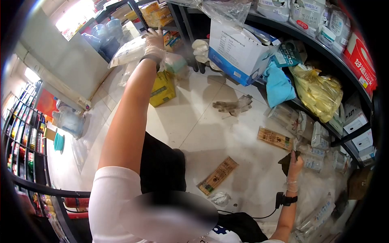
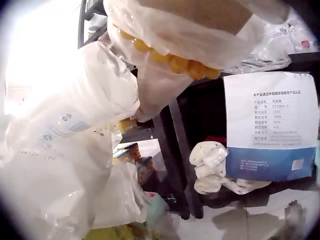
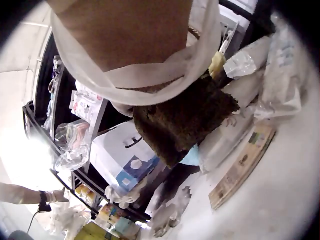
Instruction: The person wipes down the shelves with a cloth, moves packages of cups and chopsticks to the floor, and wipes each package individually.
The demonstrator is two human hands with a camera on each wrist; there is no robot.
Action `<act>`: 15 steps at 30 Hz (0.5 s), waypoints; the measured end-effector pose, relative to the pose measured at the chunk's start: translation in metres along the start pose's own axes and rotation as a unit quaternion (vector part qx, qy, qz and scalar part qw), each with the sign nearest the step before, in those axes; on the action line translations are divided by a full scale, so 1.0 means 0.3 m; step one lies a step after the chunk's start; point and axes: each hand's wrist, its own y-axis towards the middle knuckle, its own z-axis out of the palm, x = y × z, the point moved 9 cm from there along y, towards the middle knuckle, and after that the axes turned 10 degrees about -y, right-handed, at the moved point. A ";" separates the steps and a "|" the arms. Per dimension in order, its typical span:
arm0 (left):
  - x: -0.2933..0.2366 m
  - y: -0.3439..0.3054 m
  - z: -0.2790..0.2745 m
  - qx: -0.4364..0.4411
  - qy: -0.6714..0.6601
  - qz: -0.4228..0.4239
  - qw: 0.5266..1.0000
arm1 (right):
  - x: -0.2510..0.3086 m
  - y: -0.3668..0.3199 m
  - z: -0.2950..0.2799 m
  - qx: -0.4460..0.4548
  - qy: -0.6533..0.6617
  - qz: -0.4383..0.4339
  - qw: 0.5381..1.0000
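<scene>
My left hand [image 1: 154, 40], in a thin clear glove, reaches toward the shelf with its fingers spread, beside a white plastic bag [image 1: 126, 52]. That bag [image 2: 55, 125] fills the left of the left wrist view, close to the gloved hand [image 2: 165, 60]; contact between them is unclear. Low at the right, my gloved right hand [image 1: 296, 166] grips a dark, rough-surfaced piece [image 1: 285, 163]. The right wrist view shows this piece [image 3: 182, 120] beyond the glove cuff, with the fingers hidden. Near it on the floor lies a pack of wooden sticks [image 1: 274, 138].
Another stick pack [image 1: 218, 175], crumpled white plastic [image 1: 220, 198] and a grey glove [image 1: 233, 106] lie on the tiles. A yellow bag [image 1: 163, 90] stands below my left hand. The shelf holds a white-and-blue box [image 1: 239, 52]; wrapped packs [image 1: 320, 135] lie at its foot.
</scene>
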 end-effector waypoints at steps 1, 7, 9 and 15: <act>-0.005 -0.004 0.005 0.000 0.025 0.005 1.000 | 0.002 0.001 0.004 -0.003 0.009 -0.007 1.000; -0.010 -0.014 -0.021 0.081 -0.030 0.002 0.996 | 0.007 -0.001 0.013 0.002 0.003 -0.015 1.000; -0.016 -0.024 -0.056 0.065 -0.012 0.002 0.998 | 0.015 -0.002 0.007 -0.005 0.005 -0.019 1.000; -0.191 -0.199 -0.545 -0.053 -0.064 0.132 0.988 | -0.016 -0.013 -0.011 0.031 -0.020 0.027 0.999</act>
